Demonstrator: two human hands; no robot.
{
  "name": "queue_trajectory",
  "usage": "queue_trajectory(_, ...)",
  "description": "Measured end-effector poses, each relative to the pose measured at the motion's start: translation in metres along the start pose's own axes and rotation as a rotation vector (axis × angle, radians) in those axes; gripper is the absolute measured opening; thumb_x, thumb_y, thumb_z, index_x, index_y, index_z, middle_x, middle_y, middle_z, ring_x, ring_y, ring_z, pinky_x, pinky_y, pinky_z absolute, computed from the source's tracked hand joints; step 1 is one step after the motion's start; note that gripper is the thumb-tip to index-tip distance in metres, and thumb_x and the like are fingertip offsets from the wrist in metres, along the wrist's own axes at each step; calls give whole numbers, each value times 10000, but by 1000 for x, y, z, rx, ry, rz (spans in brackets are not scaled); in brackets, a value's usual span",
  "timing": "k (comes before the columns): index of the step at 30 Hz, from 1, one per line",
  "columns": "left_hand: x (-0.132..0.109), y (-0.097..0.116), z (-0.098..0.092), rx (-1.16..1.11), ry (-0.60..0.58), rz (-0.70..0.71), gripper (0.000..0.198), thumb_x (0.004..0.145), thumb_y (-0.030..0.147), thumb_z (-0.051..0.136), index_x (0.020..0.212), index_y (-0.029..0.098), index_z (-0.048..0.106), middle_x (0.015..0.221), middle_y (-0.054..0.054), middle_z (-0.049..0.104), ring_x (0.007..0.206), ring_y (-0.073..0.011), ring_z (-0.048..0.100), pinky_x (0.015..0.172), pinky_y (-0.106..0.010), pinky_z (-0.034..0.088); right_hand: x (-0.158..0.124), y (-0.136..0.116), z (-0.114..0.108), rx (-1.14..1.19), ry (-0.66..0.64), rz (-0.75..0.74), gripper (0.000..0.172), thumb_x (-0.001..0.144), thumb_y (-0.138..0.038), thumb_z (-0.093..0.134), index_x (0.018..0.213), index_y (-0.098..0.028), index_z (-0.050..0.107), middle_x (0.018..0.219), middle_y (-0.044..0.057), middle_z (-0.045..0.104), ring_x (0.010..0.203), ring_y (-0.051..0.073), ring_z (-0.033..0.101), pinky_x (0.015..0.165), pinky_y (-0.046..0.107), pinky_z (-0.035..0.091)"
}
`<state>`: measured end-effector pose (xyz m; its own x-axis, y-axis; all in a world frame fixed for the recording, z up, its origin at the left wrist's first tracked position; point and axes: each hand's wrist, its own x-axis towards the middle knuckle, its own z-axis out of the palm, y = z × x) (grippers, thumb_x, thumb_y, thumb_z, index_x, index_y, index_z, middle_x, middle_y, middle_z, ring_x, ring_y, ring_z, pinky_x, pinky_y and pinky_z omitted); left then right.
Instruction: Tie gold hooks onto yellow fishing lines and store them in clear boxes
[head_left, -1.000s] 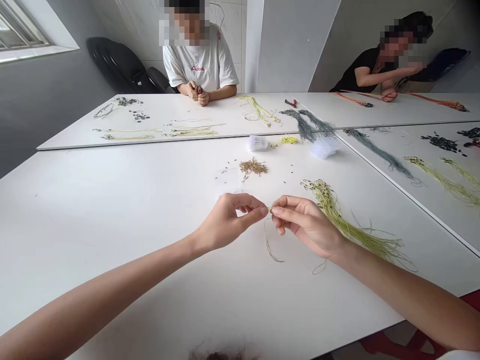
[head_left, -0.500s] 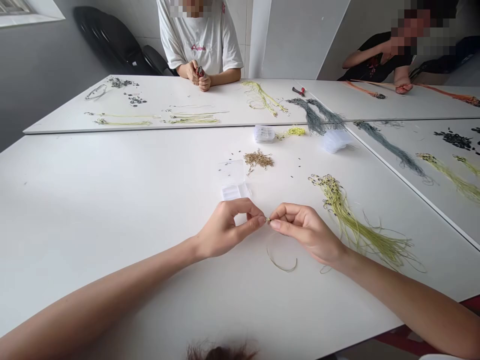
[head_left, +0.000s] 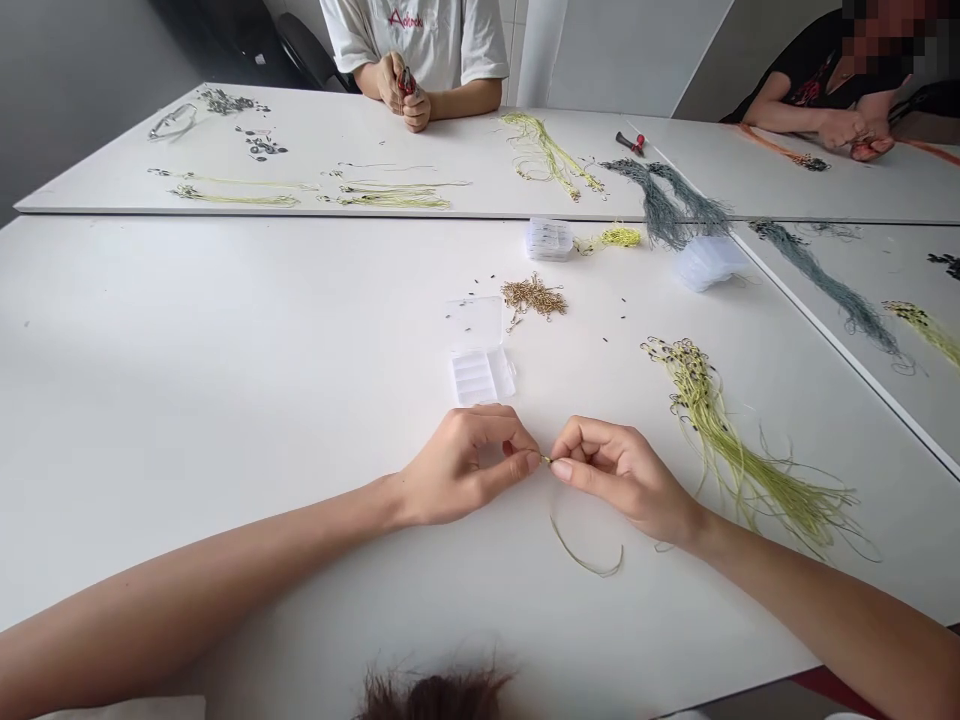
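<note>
In the head view, my left hand (head_left: pixel 469 465) pinches a tiny gold-coloured swivel (head_left: pixel 546 459) between thumb and forefinger. Thumb and fingers of my right hand (head_left: pixel 626 475) are closed at its other end, on the thin green fishing line; the exact hold is too small to make out. A curl of that line (head_left: pixel 577 558) hangs below the fingertips. Beyond my left hand lies an open clear plastic box (head_left: pixel 474 378) with small compartments. A heap of gold-coloured swivels (head_left: pixel 534 295) is behind it. To the right of my right hand spreads a bundle of yellow-green lines with dark hooks (head_left: pixel 724 440).
Farther back stand a closed clear box (head_left: pixel 548 241), stacked clear lids (head_left: pixel 709 262) and a yellow cord bundle (head_left: pixel 621 235). Grey-green line bundles (head_left: pixel 660 195) lie across the table joint. Two people work across the table, one holding red-handled pliers (head_left: pixel 406 82).
The camera view has shifted, so the tabletop appears changed in position. My hands keep their pinch, fingertips close together. The person at right has lowered a raised hand to the orange lines.
</note>
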<state>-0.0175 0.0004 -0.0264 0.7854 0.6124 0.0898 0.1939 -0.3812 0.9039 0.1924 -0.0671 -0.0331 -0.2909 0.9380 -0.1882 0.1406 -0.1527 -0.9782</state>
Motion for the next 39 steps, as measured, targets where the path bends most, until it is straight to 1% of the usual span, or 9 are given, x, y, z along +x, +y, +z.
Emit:
queue_trajectory(4,0,-2,-1,13,-16,69,183,910,188,525,925,116,693,847,-63,642,802,-147,572,773,-282,463,-1,1,-1,-5,-4,-4,117,891,-264,613,813,-186,572,627,-55,395,584,91,357,542,238,301)
queue_trajectory(6,0,-4,-1,7,-16,79,202,909,180,524,1006,122,692,906,-76,646,854,-156,584,788,-280,470,-1,1,0,-6,-8,-7,117,891,-257,611,808,-185,570,625,-56,394,581,91,358,539,240,300)
queue_trajectory(8,-1,-5,0,9,-11,94,212,897,169,542,1040,132,693,935,-78,647,885,-159,589,802,-277,474,-1,1,1,-5,-12,-10,118,892,-251,608,804,-185,565,621,-58,387,576,91,353,535,242,297)
queue_trajectory(12,-2,-7,4,60,9,141,167,869,154,581,974,147,712,877,-60,649,833,-150,583,814,-289,461,-2,3,2,-7,-19,-12,109,897,-252,599,815,-185,572,621,-58,377,569,91,344,528,245,293)
queue_trajectory(16,-2,-8,5,102,11,164,160,896,177,562,937,146,713,813,-56,632,757,-143,560,796,-307,447,-2,3,1,-16,-19,-6,120,889,-272,611,811,-188,577,617,-55,368,565,94,333,522,250,289)
queue_trajectory(21,0,-8,2,77,-48,133,180,917,212,546,927,149,714,807,-65,624,745,-147,553,760,-296,448,-2,3,0,-22,-35,13,164,866,-324,643,800,-192,572,606,-57,343,550,98,309,509,259,277)
queue_trajectory(25,4,-5,-1,30,-113,118,188,921,219,540,887,141,707,796,-69,618,742,-148,546,726,-281,450,-1,3,-2,-24,-77,5,152,875,-303,629,790,-191,572,627,-48,359,574,104,331,529,262,290)
queue_trajectory(32,7,0,-2,16,-207,132,164,917,189,528,854,142,672,775,-55,617,733,-144,525,788,-294,428,2,2,-9,30,-188,4,140,856,-264,652,767,-180,584,637,-41,413,597,103,368,551,259,295)
queue_trajectory(39,8,2,-3,7,-254,160,160,911,172,513,823,147,645,768,-56,621,738,-149,522,793,-302,428,3,4,-13,35,-250,35,182,843,-322,665,759,-177,594,623,-40,399,576,104,341,529,263,274)
